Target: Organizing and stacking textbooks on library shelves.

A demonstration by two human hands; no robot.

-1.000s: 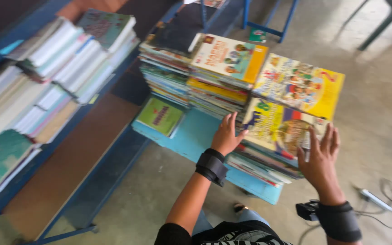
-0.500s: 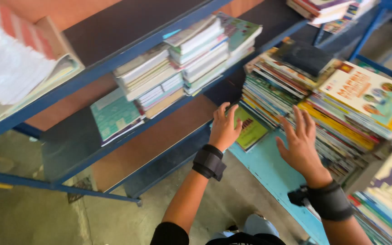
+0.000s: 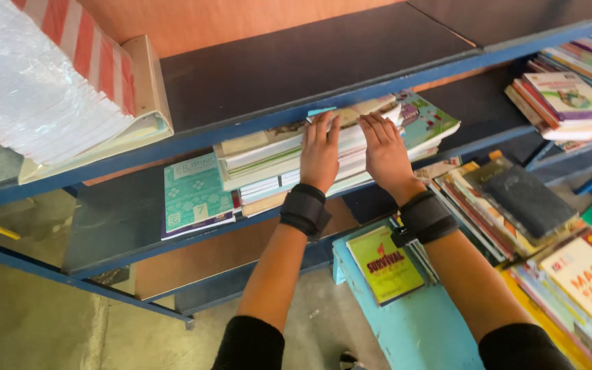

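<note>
Head view, looking down: a teal workbook (image 3: 195, 195) with a patterned cover lies flat on the middle shelf (image 3: 114, 226), just left of the stack of books (image 3: 275, 168) I am touching. A green-and-yellow booklet (image 3: 385, 264) lies on the light blue bench (image 3: 412, 336) below my wrists, and a dark book (image 3: 525, 195) tops a slanted pile to its right. On the upper shelf (image 3: 296, 68), at left, sits a thick bundle of white paper (image 3: 29, 96) beside a red-and-white striped cover.

My left hand (image 3: 320, 154) and right hand (image 3: 385, 151) both lie flat and open, fingers straight and together, pressed against the front edge of the stack of books; neither grips anything. The stack sits on the middle shelf straight ahead of me, under the blue rail of the upper shelf.

The rack has a blue metal frame with dark boards, an orange wall behind it, and a grey concrete floor (image 3: 29, 322) beneath.
</note>
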